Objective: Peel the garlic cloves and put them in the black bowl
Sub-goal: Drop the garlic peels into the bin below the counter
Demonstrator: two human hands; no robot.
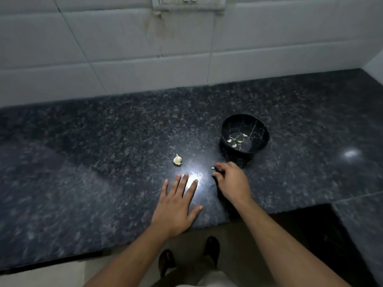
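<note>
A black bowl (244, 135) stands on the dark granite counter (103, 141), with several peeled garlic cloves (237, 140) lying in its bottom. A partial garlic bulb (177, 159) sits on the counter to the bowl's left. My left hand (178, 204) lies flat on the counter with fingers straight and spread, below the bulb. My right hand (231, 181) hovers just below the bowl, fingers curled, its fingertips pinching a small pale garlic clove (212, 168).
A white tiled wall (145, 48) backs the counter, with a socket plate (188, 3) at the top. The counter's front edge runs beneath my forearms and steps back at the right. My feet (190, 255) show on the floor below.
</note>
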